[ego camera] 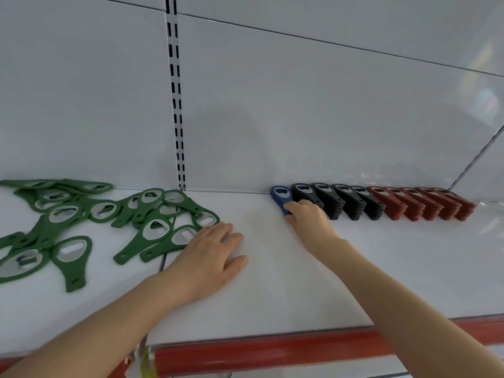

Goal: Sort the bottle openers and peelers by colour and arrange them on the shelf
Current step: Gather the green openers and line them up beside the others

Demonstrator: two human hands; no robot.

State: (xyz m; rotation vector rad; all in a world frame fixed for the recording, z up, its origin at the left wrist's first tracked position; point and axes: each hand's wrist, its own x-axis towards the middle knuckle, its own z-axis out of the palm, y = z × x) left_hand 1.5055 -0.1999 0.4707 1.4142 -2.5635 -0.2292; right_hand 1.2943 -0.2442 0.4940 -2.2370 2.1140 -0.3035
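Carefully: the right hand [308, 222] grips the blue bottle opener [279, 193]; tuck it straight against the black bottle openers [335, 199]. The left hand [210, 257] lies flat, fingers open.

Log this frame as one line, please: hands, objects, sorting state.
right hand: grips blue opener beside black stacks | left hand: flat on shelf | red stacks: aligned | green openers: loose pile

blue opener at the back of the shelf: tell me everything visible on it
The blue opener looks single and plastic, with a silvery insert in its rounded head. It is tilted, head up at the back panel, at the left end of the row, beside the black openers. The right hand curls round its lower end, hiding that part.
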